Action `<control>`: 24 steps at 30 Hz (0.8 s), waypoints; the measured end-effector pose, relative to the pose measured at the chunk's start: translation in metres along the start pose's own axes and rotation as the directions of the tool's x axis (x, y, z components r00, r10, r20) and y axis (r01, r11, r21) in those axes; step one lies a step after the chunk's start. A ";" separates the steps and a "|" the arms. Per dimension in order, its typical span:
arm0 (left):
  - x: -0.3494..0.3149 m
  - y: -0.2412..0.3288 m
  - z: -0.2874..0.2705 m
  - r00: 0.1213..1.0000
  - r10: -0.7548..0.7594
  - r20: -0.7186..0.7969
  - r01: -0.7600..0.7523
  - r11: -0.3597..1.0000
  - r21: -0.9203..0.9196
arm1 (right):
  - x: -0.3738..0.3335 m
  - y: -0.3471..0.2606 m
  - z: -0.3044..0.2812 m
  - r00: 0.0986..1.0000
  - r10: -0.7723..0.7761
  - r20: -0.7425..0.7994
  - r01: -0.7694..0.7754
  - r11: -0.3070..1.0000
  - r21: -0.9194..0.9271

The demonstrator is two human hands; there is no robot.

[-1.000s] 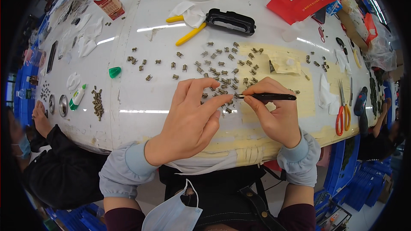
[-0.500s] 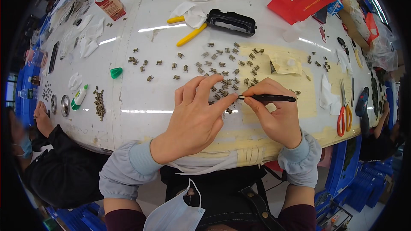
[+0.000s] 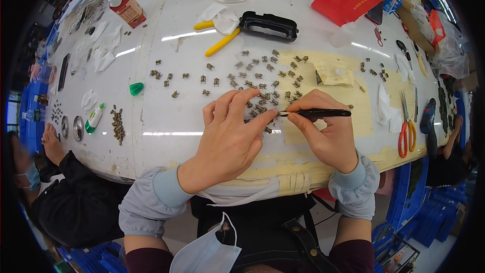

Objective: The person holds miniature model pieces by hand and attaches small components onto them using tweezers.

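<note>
My right hand [image 3: 328,134] pinches slim black tweezers [image 3: 326,113], their pale metal tip pointing left. My left hand [image 3: 225,136] rests palm down with its fingers apart, its index fingertip close to the tweezer tip. Whether that fingertip presses on a small part is too small to tell. Several small brownish metal parts [image 3: 258,76] lie scattered just beyond and between my hands. Some are partly hidden under my left fingers.
Yellow-handled pliers [image 3: 222,43] and a black case [image 3: 269,26] lie farther back. Scissors [image 3: 405,131] lie at right; a glue bottle [image 3: 94,119], a parts heap [image 3: 117,127] and a green cap [image 3: 136,89] at left. A co-worker's hand [image 3: 52,141] rests at the left edge.
The whole view has shifted slightly. My hands keep nearly the same pose, with the tweezer tip still at my left index fingertip.
</note>
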State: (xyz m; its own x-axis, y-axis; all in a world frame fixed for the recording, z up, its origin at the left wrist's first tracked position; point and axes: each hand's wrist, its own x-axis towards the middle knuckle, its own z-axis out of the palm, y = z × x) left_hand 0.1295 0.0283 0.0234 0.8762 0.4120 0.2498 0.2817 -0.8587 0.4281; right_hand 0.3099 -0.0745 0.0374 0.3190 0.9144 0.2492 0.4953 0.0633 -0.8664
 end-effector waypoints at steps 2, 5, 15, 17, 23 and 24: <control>0.001 0.001 -0.002 1.000 0.002 0.003 -0.002 1.000 -0.003 | 0.000 -0.001 -0.003 1.000 0.010 -0.023 -0.010 1.000 0.008; 0.001 -0.001 -0.005 1.000 -0.014 -0.008 0.014 1.000 -0.024 | -0.001 0.002 -0.009 0.998 0.048 -0.048 -0.046 0.998 0.034; 0.003 -0.019 -0.024 0.988 -0.136 -0.071 0.108 0.945 -0.309 | -0.005 -0.007 -0.028 0.997 0.046 -0.064 -0.037 0.991 0.130; 0.002 -0.020 -0.022 0.983 -0.163 -0.089 0.115 0.910 -0.397 | -0.006 -0.007 -0.035 0.997 -0.004 -0.080 0.013 0.994 0.107; -0.001 -0.021 -0.023 0.949 -0.285 -0.132 0.140 0.760 -0.635 | -0.012 -0.013 -0.043 0.981 0.091 -0.172 -0.056 0.978 0.202; -0.001 -0.020 -0.024 0.946 -0.296 -0.129 0.150 0.756 -0.637 | -0.012 -0.014 -0.043 0.977 0.099 -0.191 -0.054 0.973 0.226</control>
State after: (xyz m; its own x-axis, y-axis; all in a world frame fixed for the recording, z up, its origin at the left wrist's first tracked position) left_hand 0.1132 0.0525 0.0355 0.6954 0.6836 0.2215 0.0958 -0.3937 0.9142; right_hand 0.3335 -0.1037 0.0647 0.5149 0.8229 0.2404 0.2819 0.1023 -0.9540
